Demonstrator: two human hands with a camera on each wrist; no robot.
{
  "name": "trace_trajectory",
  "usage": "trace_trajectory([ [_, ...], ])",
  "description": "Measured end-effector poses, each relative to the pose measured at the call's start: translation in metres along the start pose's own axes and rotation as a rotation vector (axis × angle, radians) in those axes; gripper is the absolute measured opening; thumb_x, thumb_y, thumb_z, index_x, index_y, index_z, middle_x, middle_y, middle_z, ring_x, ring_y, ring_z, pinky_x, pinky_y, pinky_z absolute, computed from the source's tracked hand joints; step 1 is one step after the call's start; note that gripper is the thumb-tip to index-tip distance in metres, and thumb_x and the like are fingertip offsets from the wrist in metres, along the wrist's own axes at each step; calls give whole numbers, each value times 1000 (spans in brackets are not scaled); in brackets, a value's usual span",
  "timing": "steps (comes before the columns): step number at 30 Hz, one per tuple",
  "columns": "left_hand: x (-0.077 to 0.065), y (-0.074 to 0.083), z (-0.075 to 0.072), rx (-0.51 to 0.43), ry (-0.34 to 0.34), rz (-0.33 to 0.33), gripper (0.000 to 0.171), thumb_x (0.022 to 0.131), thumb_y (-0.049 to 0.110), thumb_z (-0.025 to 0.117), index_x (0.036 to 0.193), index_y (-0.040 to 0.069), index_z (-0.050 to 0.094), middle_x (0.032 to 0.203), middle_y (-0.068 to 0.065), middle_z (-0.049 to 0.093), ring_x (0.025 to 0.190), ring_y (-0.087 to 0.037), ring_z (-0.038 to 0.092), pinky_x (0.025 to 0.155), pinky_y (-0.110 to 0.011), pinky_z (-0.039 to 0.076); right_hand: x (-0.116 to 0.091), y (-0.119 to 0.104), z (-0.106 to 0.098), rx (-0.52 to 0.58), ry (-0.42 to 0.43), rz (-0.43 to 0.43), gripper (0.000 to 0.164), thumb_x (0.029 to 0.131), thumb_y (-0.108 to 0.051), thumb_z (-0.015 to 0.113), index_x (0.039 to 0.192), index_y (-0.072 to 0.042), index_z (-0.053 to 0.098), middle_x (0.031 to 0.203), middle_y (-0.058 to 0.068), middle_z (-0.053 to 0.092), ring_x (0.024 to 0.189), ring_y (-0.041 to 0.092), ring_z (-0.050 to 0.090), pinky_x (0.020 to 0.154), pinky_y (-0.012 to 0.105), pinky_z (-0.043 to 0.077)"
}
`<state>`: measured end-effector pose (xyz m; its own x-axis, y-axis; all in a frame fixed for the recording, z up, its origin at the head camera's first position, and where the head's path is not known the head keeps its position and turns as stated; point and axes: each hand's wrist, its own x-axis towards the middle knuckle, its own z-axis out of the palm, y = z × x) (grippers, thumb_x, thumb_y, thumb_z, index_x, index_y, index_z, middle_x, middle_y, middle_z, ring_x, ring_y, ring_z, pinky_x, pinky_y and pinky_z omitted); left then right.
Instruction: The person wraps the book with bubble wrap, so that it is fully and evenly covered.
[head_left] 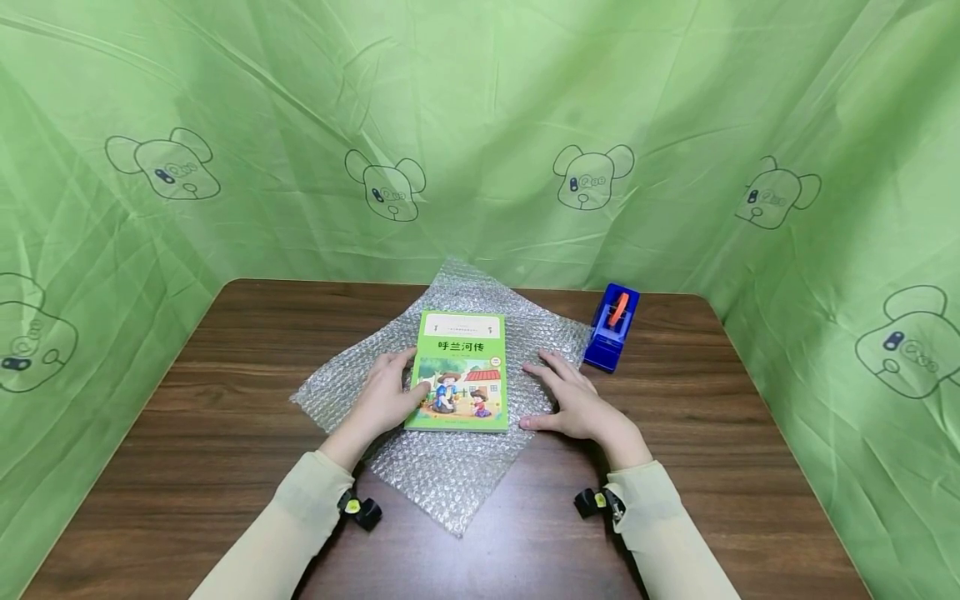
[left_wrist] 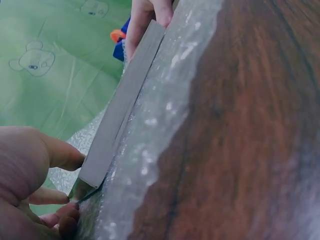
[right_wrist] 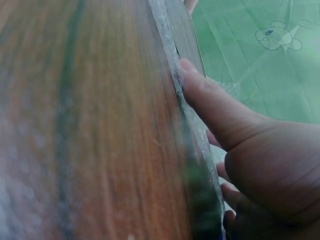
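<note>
Book (head_left: 459, 372), one: green, illustrated cover face up, spine toward the left hand. Located near the middle of a sheet of bubble wrap (head_left: 450, 479), lying flat on it.

Bubble wrap, one sheet: spread diagonally on the dark wood-grain table (head_left: 202, 408), one corner pointing toward the person.

Left hand (head_left: 386, 396): loosely bent at the book's left side, thumb over the cover's edge, fingers at the spine; a light hold.

Right hand (head_left: 573, 407): fingers and thumb spread well open over the wrap, just beside the book's right edge; holds nothing.

Tape dispenser (head_left: 604, 343), one: blue, with an orange ring (head_left: 619, 308); at the sheet's right corner. Contact with the sheet cannot be told.

Backdrop: green cloth (head_left: 480, 92) with mouse-like line drawings.

Step in hand, as judged: settling the book on the sheet; every corner of the wrap lies unfolded. Next move probably calls for steadying the book while one corner is lifted over it.
</note>
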<state>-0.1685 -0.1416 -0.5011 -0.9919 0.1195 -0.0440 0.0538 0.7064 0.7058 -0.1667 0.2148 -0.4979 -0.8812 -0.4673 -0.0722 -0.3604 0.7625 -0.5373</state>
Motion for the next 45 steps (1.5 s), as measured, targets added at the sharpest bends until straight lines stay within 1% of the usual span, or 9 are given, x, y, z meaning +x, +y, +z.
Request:
trace_trajectory([
  [5,1,-2,0,-27,0,10,77,100,23,76,165,0,43,140,-22,54,128,-37,51,107,-56,49,0,0,0,-2,1,-4,98,89,-53,89,169,-18,44,180,17,22,167,46,11,126,81,15],
  [8,2,-3,0,-53,-5,7,76,100,21,76,165,0,43,135,-19,54,119,-33,52,99,-50,50,1,-1,-1,2,-5,0,98,89,-53,89,169,-19,44,181,16,21,167,45,10,126,80,15],
  [12,2,-3,-1,-70,-18,9,76,101,19,76,165,-2,42,132,-18,54,113,-31,51,95,-46,50,1,-1,-1,5,-6,2,98,89,-53,90,169,-19,44,181,16,21,167,44,10,126,80,15],
  [22,1,-3,-1,-56,-19,28,77,100,21,76,165,-1,42,131,-18,54,109,-29,54,91,-44,51,-2,-16,-3,-54,19,30,93,88,-49,91,163,-11,51,178,22,27,164,50,18,126,79,19],
  [25,1,-5,-1,-46,-18,36,77,100,22,75,165,-1,42,129,-17,55,107,-29,54,91,-44,51,-1,-22,-4,-78,27,6,87,88,-45,92,159,-9,57,175,24,32,162,51,24,127,75,21],
  [28,1,-6,-1,-41,-19,41,76,101,22,75,165,-1,42,126,-16,55,106,-28,54,90,-43,50,-1,-28,-5,-92,37,-50,81,88,-38,93,155,-7,61,168,26,43,157,51,35,127,70,28],
  [33,1,-6,-1,-45,-19,51,75,101,22,75,165,-1,43,123,-15,55,103,-27,53,88,-40,49,-1,-35,-7,-77,47,-84,82,84,-32,97,153,-8,61,158,20,56,151,45,46,126,65,35],
  [40,2,-7,-1,-51,-23,59,76,100,22,75,164,-3,43,118,-14,55,100,-26,51,86,-38,47,2,-37,-4,-44,14,-121,77,87,-24,94,155,-11,60,159,15,56,151,41,48,126,63,37],
  [45,3,-9,-4,-44,-29,81,72,98,21,77,159,-5,49,111,-11,56,96,-25,51,84,-37,46,2,-36,-3,-22,-14,-113,76,90,-23,91,158,-13,58,161,15,54,152,40,47,127,61,37],
])
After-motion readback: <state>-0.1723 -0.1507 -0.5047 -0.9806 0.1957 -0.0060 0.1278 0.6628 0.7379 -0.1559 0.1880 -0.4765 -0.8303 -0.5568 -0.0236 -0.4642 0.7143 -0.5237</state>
